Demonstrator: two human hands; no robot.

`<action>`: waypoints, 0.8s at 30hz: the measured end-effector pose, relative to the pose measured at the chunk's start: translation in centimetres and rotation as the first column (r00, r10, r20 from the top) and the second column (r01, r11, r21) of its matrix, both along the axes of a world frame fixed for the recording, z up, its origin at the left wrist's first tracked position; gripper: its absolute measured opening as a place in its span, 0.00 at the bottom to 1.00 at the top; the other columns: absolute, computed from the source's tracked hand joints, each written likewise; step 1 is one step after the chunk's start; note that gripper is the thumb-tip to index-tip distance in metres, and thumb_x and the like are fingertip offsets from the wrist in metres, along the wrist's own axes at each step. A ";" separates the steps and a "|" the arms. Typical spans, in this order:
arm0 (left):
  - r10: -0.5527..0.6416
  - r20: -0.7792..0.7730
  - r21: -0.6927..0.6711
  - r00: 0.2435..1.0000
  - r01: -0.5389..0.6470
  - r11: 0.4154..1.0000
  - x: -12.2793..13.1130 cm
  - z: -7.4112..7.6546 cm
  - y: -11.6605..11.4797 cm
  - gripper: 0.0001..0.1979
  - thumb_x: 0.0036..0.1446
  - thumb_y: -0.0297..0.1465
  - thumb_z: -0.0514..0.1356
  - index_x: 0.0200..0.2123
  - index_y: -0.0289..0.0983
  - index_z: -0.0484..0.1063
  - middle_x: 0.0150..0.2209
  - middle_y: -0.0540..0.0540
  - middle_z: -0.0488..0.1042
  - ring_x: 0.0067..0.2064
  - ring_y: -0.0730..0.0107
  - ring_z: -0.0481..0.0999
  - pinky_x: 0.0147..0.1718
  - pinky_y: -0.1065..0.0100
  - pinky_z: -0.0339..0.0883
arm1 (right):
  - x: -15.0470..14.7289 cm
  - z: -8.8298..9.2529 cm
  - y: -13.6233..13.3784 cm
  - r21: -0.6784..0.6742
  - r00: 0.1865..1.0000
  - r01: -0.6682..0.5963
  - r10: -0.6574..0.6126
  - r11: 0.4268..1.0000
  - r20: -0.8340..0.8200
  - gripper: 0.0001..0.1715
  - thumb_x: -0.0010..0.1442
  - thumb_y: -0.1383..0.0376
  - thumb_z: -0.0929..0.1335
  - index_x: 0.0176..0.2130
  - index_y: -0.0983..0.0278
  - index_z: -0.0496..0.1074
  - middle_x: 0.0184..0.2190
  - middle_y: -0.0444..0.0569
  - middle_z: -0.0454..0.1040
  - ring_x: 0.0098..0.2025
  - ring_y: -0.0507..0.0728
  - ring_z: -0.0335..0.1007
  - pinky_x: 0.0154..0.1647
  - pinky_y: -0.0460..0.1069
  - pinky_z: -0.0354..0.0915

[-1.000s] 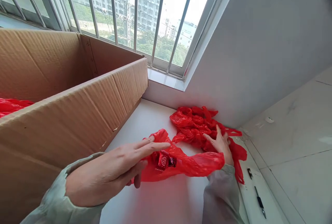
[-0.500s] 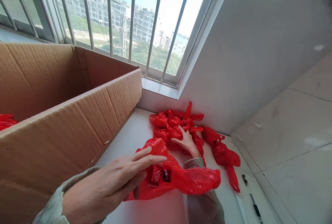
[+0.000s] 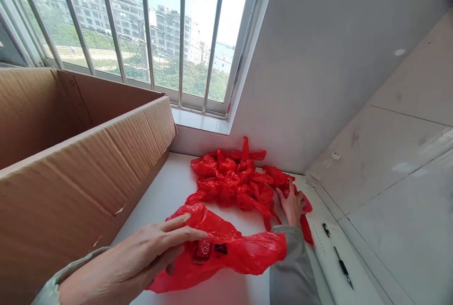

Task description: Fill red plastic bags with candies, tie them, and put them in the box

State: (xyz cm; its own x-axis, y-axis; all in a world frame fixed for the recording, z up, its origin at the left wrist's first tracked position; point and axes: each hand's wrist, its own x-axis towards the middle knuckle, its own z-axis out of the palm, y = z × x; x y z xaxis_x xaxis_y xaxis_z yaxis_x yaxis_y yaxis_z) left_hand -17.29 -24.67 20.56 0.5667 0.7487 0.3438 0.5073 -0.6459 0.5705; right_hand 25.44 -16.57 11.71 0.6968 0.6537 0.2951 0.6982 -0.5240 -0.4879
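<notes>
Lying flat on the white tabletop (image 3: 170,187), the red bag (image 3: 226,253) has small packets inside, pinned under my open left hand (image 3: 141,260). Right hand (image 3: 293,205) rests open-fingered on the heap of red bags (image 3: 233,180) by the grey wall (image 3: 318,60). Big cardboard box (image 3: 78,173) crowds the left, a pen (image 3: 341,267) sits right, and the barred window (image 3: 141,31) is behind.

White desk (image 3: 177,187), smooth top, set into a corner under a barred window. Left side: large open cardboard box (image 3: 81,168) standing on the desk. Centre front: one loose red plastic bag (image 3: 240,253) lying flat, small wrapped items visible through the film. Behind it, near the wall: pile of crumpled red bags (image 3: 230,180), touching one another. Right edge: white board (image 3: 332,267) with a dark pen-like tool (image 3: 342,267) lying on it.
</notes>
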 end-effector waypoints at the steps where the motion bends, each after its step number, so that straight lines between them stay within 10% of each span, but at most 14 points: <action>1: -0.036 -0.014 -0.017 0.999 0.035 0.999 0.2 0.5 0.1 0.22 0.64 0.30 0.47 0.56 0.55 0.69 0.53 0.53 0.73 0.36 0.75 0.75 0.24 0.83 0.64 | -0.5 -0.3 0.7 -0.010 0.999 -0.053 0.053 0.999 0.010 0.37 0.62 0.48 0.60 0.65 0.58 0.56 0.59 0.66 0.58 0.60 0.78 0.54 0.50 0.75 0.54; 9: 0.001 -0.002 -0.043 1.000 -0.001 0.999 1.1 4.0 0.5 0.18 0.67 0.34 0.50 0.57 0.50 0.67 0.57 0.53 0.70 0.50 0.65 0.73 0.49 0.73 0.66 | -4.3 0.1 3.6 -0.022 0.891 -0.449 0.449 0.893 0.064 0.22 0.60 0.63 0.62 0.52 0.61 0.73 0.58 0.55 0.66 0.61 0.64 0.58 0.60 0.61 0.56; 14: -0.037 -0.047 -0.102 0.998 0.032 0.994 1.1 4.6 0.2 0.19 0.68 0.31 0.47 0.60 0.47 0.64 0.55 0.48 0.71 0.47 0.68 0.74 0.46 0.72 0.68 | -4.3 6.1 -0.5 0.054 0.861 -0.507 0.502 0.860 0.081 0.22 0.62 0.64 0.60 0.52 0.63 0.73 0.59 0.56 0.65 0.63 0.63 0.56 0.64 0.62 0.52; 18: -0.038 -0.074 -0.114 0.997 0.029 0.993 1.1 4.8 0.1 0.21 0.68 0.31 0.47 0.62 0.46 0.60 0.58 0.47 0.67 0.56 0.65 0.69 0.53 0.68 0.64 | -8.3 12.7 -7.2 0.294 0.564 -0.809 0.813 0.509 0.145 0.13 0.63 0.61 0.64 0.43 0.53 0.77 0.59 0.46 0.66 0.62 0.61 0.60 0.61 0.61 0.58; 20: -0.004 -0.066 -0.130 0.998 -0.004 0.992 1.2 4.8 -0.1 0.21 0.68 0.32 0.47 0.63 0.46 0.59 0.58 0.47 0.68 0.58 0.63 0.68 0.54 0.67 0.64 | -12.0 14.2 -10.0 0.200 0.356 -0.929 0.900 0.312 0.251 0.13 0.63 0.64 0.65 0.39 0.51 0.78 0.61 0.42 0.64 0.67 0.63 0.50 0.63 0.64 0.55; 22: 0.018 -0.067 -0.138 0.998 -0.028 0.990 1.2 4.9 -0.4 0.21 0.68 0.33 0.47 0.63 0.47 0.58 0.60 0.47 0.66 0.60 0.62 0.66 0.56 0.66 0.63 | -15.5 13.7 -11.3 0.018 0.256 -0.964 0.913 0.264 0.318 0.15 0.64 0.67 0.64 0.39 0.51 0.78 0.65 0.41 0.58 0.70 0.65 0.39 0.63 0.70 0.51; 24: 0.009 -0.080 -0.138 0.997 -0.020 0.990 0.9 5.0 -0.9 0.22 0.68 0.33 0.47 0.64 0.48 0.57 0.63 0.48 0.62 0.59 0.61 0.67 0.55 0.67 0.64 | -17.6 11.7 -11.2 -0.171 0.267 -0.926 0.904 0.337 0.333 0.14 0.62 0.70 0.65 0.37 0.54 0.78 0.67 0.42 0.53 0.71 0.67 0.31 0.63 0.75 0.43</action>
State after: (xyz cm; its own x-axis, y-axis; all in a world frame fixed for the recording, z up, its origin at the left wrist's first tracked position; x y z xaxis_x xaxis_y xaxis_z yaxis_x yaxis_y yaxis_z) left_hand -16.34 -25.54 25.58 0.5767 0.7945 0.1902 0.5633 -0.5553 0.6118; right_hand 7.84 -27.73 23.44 -0.4978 0.7724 0.3943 0.8018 0.5832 -0.1303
